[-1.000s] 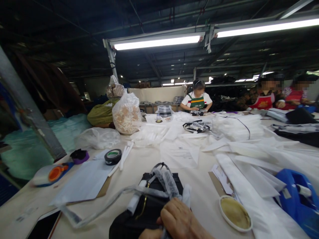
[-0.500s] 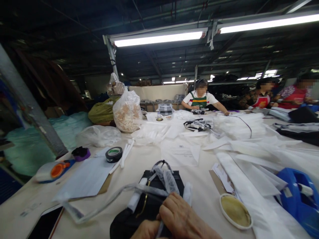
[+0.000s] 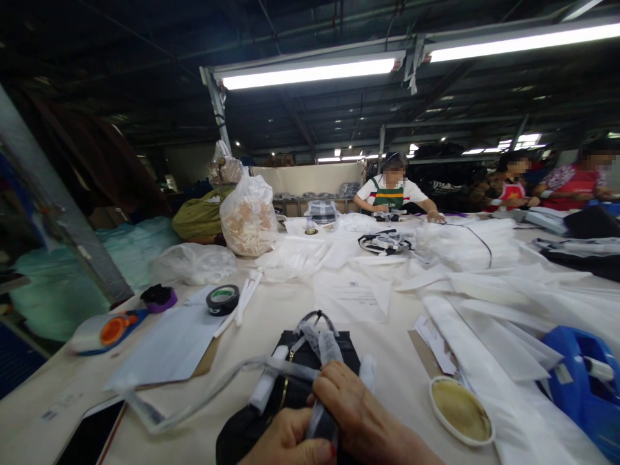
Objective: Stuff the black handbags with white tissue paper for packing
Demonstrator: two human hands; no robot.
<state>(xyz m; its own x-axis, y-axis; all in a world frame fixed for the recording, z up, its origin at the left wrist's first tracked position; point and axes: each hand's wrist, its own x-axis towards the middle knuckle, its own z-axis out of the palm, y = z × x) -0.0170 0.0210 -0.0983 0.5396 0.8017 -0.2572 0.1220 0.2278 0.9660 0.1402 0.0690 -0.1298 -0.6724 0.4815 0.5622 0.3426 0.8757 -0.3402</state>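
Observation:
A black bag (image 3: 237,429) with gold zips lies in front of me on the table. Its top handle (image 3: 328,345) is covered in clear plastic film. Across the bag, a long strap (image 3: 208,394) in the same film loops out to the left. Over the bag's lower part, my left hand (image 3: 288,439) is closed around a film-wrapped dark strap end (image 3: 321,423), thumb on top. My right hand (image 3: 356,410) grips the same piece just above, fingers curled over it. White padding rolls (image 3: 268,381) sit along the bag's sides.
To the left are a phone (image 3: 92,433), a tape dispenser (image 3: 109,330), a grey sheet (image 3: 165,349) and black tape (image 3: 223,300). On the right lie a round lid (image 3: 460,411), white sheets (image 3: 484,349) and a blue dispenser (image 3: 584,387). Co-workers (image 3: 387,187) sit across the table.
My left hand has risen further into view, bringing up the wrapped strap end. My right hand has shifted slightly up and right. A co-worker's outstretched arm has drawn in a little.

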